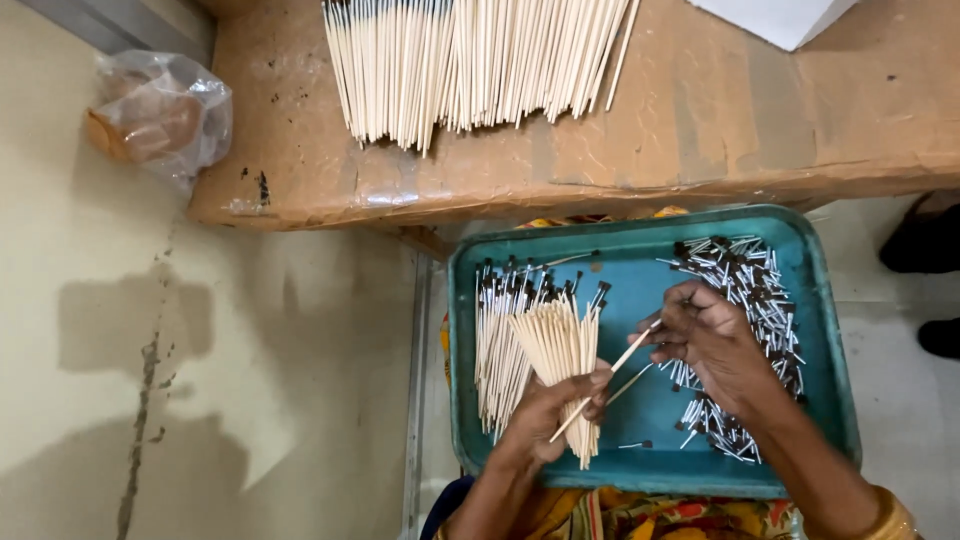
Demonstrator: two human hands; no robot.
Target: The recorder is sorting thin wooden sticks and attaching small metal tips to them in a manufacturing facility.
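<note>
Teal tray (815,300) on my lap; left hand (545,410) clamped round a fanned bundle of pale sticks (562,345); right hand (715,340) pinching one stick (610,375) (tip crosses the bundle); loose black-tipped pieces (755,290) just beside it.

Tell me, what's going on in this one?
A person sits with a teal tray on their lap. The left hand holds a fanned bundle of thin pale sticks, while the right hand pinches one end of a single stick that runs across to the left hand. A pile of small dark-tipped white pieces lies at the tray's right side, and finished-looking dark-tipped sticks lie at its left. More plain sticks rest on a cardboard surface above.
</note>
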